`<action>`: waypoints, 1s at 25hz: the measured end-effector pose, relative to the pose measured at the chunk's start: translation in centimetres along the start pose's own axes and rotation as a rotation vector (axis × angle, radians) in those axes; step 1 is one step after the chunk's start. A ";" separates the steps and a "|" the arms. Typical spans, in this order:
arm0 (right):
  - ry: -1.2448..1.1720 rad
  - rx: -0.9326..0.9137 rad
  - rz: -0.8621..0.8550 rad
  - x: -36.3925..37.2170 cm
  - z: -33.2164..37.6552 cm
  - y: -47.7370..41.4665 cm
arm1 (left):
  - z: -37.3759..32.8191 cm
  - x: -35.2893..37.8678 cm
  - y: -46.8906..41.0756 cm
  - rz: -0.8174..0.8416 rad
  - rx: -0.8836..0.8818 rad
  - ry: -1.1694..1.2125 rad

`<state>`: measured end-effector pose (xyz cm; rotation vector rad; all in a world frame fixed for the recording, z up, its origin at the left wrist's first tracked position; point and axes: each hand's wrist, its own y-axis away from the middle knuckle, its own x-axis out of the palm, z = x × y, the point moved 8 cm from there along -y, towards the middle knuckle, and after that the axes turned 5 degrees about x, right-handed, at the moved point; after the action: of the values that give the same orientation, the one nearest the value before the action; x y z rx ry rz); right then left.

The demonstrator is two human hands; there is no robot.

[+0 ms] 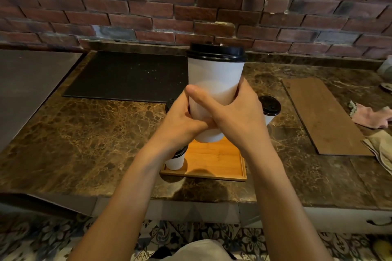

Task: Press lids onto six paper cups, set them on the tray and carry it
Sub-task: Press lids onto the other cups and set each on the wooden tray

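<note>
I hold a white paper cup with a black lid up in the air above the wooden tray. My left hand and my right hand both wrap around its lower half. On the tray's front left corner stands a lidded cup, partly hidden by my left forearm. Another lidded cup shows behind my right hand. A black lid edge peeks out behind my left hand.
A black mat lies at the back left of the marble counter, with a metal surface further left. A wooden board, a pink cloth and a beige cloth lie to the right. A brick wall stands behind.
</note>
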<state>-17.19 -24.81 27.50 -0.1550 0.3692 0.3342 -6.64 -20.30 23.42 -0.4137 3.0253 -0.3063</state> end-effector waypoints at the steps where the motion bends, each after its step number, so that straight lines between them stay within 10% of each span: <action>1: -0.001 0.004 -0.001 0.0 -0.1 -0.1 | 0.0 0.0 0.0 -0.006 0.002 -0.003; 13: -0.019 -0.073 0.040 -0.9 1.1 -0.7 | -1.3 -0.1 -0.4 0.098 0.011 -0.010; 25: -0.271 -0.044 0.475 0.6 0.0 -1.3 | -1.5 0.6 0.1 0.311 -0.017 0.172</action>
<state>-16.20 -25.89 27.42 -0.0614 0.1248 0.8231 -7.38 -20.09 24.82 0.0898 3.1937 -0.3070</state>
